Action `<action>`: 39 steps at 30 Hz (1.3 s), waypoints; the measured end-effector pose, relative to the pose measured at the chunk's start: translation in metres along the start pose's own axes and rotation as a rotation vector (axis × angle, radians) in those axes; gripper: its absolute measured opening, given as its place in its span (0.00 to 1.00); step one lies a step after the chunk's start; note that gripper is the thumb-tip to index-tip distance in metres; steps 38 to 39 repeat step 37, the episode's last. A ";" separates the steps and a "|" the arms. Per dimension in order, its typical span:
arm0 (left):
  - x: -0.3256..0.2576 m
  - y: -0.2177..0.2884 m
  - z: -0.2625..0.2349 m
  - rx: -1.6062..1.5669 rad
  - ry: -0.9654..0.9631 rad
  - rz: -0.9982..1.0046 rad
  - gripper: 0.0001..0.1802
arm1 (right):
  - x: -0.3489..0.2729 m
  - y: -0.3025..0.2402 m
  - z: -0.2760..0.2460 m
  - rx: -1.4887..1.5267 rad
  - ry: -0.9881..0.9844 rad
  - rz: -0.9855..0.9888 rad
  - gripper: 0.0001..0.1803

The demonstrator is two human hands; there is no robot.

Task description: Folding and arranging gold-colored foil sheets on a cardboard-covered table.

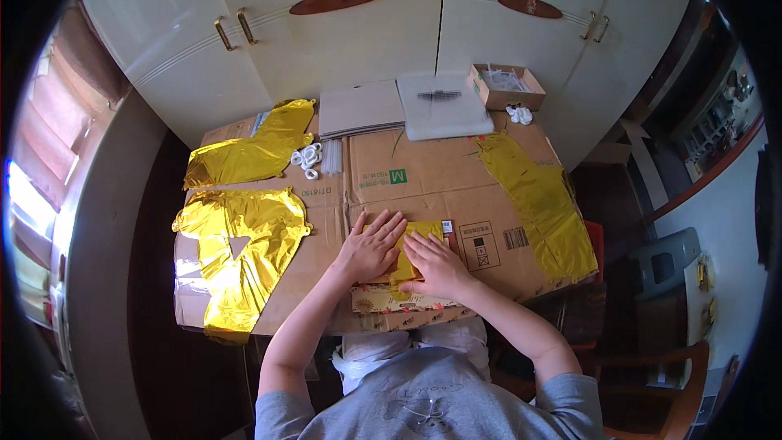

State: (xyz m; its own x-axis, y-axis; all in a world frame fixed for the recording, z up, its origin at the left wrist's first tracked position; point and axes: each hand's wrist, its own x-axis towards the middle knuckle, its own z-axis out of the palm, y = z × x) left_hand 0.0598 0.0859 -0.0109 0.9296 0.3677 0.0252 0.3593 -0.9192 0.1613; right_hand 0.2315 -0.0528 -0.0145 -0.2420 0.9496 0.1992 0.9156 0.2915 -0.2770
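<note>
My left hand (375, 246) lies flat, fingers stretched, at the left side of a folded gold foil balloon (425, 233). My right hand (436, 267) rests on the same foil from the right, fingers extended and thumb pointing left. Partly covered by the foil and hands is a dark red flat piece (449, 236) whose kind I cannot make out. Just below, toward me, lies a cream patterned card strip (383, 300). On the left a flat gold foil balloon (265, 265) with a triangular hole is spread out.
Flattened cardboard (440, 171) covers the table. More gold foil lies at the back left (252, 147) and right (542, 208). White ribbon rolls (307, 156), clear straws (331, 156), grey card sheets (361, 108), a clear plastic stack (444, 114) and an open box (511, 98) stand behind.
</note>
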 end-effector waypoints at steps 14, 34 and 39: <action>0.007 -0.010 -0.013 -0.314 -0.184 -0.075 0.31 | 0.025 -0.002 0.002 -0.170 0.372 -0.112 0.06; 0.003 -0.003 0.002 -0.031 -0.015 -0.023 0.35 | -0.019 -0.025 -0.001 -0.121 0.188 -0.175 0.20; 0.002 0.000 0.001 0.031 -0.021 -0.042 0.37 | -0.030 -0.040 -0.009 -0.160 0.051 -0.091 0.39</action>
